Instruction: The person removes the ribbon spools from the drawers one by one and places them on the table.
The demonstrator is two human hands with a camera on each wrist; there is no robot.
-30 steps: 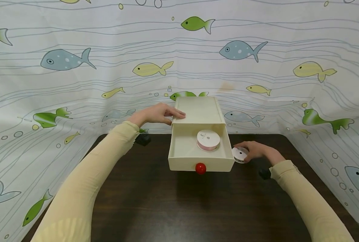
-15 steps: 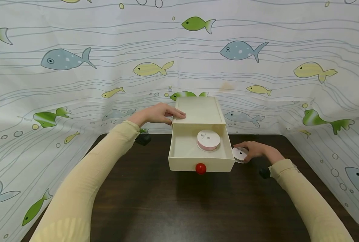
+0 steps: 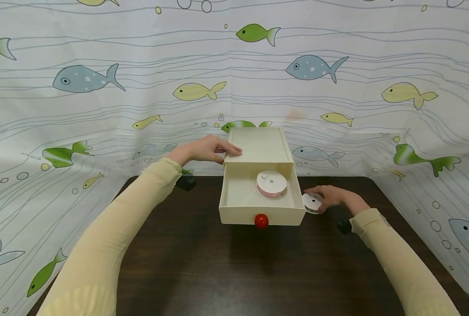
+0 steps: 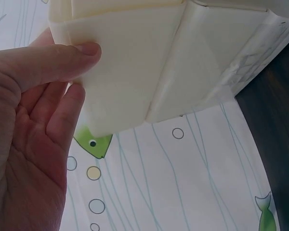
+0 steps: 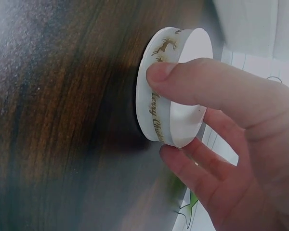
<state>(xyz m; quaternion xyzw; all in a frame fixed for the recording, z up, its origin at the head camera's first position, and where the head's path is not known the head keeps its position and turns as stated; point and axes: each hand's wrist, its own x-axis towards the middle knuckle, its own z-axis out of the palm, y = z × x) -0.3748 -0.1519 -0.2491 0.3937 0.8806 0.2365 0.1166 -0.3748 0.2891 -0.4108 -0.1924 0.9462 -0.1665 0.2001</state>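
A cream box (image 3: 259, 145) stands at the back of the dark table with its drawer (image 3: 238, 186) pulled out; a red ball knob (image 3: 261, 220) is on the drawer front. Inside the drawer lies a spool of pink ribbon (image 3: 271, 183). My left hand (image 3: 206, 148) holds the box's left upper edge, fingers over the top and thumb against the side (image 4: 120, 72). Just right of the drawer, my right hand (image 3: 333, 196) grips a spool of white ribbon (image 5: 156, 103) with gold "Merry Christmas" print and reindeer, thumb on its rim. That spool is at the tabletop.
Fish-patterned white sheeting (image 3: 139, 87) rises behind and on both sides of the dark wooden table (image 3: 238, 272). A small black device sits at each wrist. The box's back reaches close to the sheeting.
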